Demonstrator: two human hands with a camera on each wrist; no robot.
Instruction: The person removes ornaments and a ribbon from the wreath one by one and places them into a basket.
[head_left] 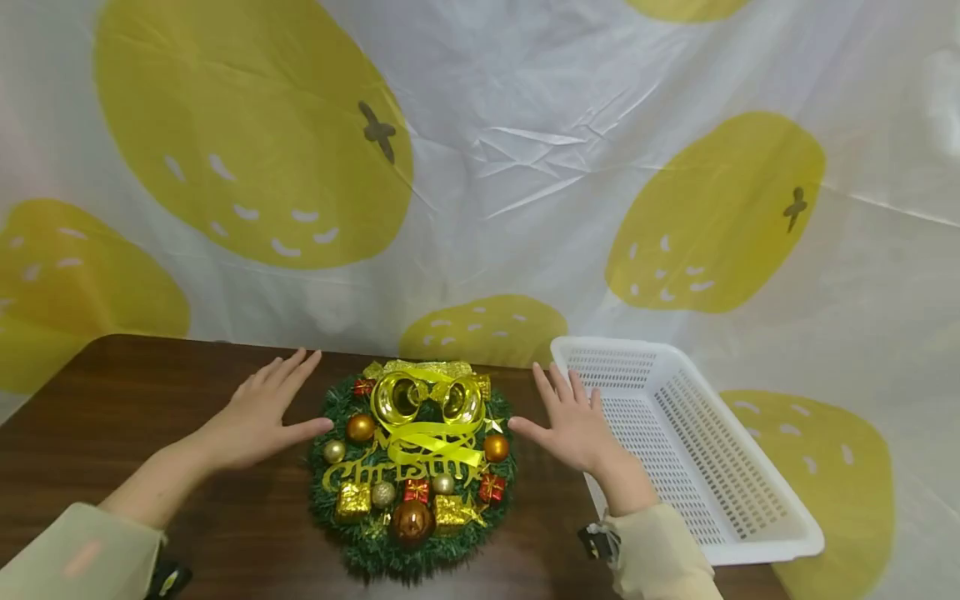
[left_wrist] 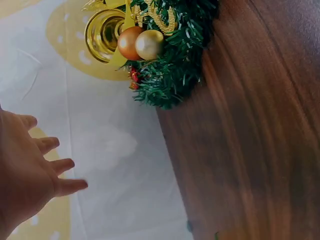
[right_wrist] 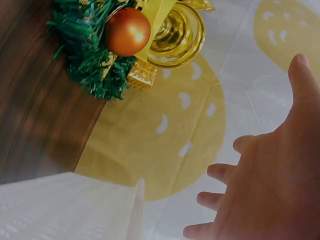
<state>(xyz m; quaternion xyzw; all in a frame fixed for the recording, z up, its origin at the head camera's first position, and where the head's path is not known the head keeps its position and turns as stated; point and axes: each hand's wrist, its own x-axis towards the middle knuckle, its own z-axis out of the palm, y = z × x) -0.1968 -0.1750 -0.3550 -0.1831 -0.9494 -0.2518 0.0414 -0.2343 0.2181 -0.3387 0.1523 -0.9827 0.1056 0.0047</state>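
Note:
A green Christmas wreath point(head_left: 412, 554) lies on the dark wooden table, with gold bells point(head_left: 395, 398), yellow ribbon, baubles, small wrapped boxes and gold "Christmas" lettering on it. To its left hovers my left hand point(head_left: 258, 412), fingers spread and straight, thumb pointing at the wreath. My right hand point(head_left: 573, 429) is spread on the other side, between the wreath and a white plastic basket point(head_left: 750, 550). Both hands hold nothing. In the left wrist view a gold bauble point(left_wrist: 149, 44) shows at the wreath's edge; an orange bauble point(right_wrist: 128, 31) appears in the right wrist view.
The basket, with perforated walls, stands at the table's right end. Behind the wooden table point(head_left: 90, 417) hangs a pale curtain point(head_left: 510, 208) printed with large yellow fruit. Bare wood lies left of the wreath.

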